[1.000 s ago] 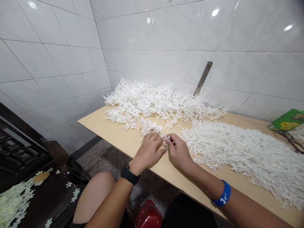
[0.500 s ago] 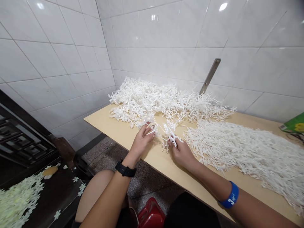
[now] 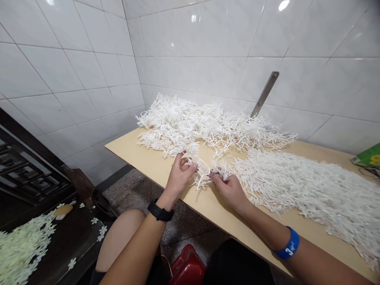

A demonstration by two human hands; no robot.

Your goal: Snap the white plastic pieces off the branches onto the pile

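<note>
Both hands are over the front edge of a light wooden table [image 3: 124, 152]. My left hand [image 3: 179, 174] pinches a white branched plastic sprig [image 3: 202, 168] between thumb and fingers. Close by on the right, my right hand [image 3: 227, 186] is closed on white branching sprig pieces [image 3: 221, 171]; its fingertips are partly covered by them. Thin stems span the small gap between the hands, and I cannot tell whether they are one piece or several. Behind the hands lies a tangled heap of similar white sprigs [image 3: 190, 120]. To the right spreads a flatter, denser pile of white sprigs [image 3: 305, 190].
A metal bracket [image 3: 265, 94] rises by the tiled wall behind the heap. A green packet [image 3: 368, 156] lies at the far right. At lower left, pale flower pieces [image 3: 23, 245] cover part of a dark wooden seat [image 3: 59, 249]. A red object [image 3: 188, 265] stands below the table.
My hands have come slightly closer together. The sprig pieces in them have turned, and a curved stem now stretches between the hands. The piles look the same.
</note>
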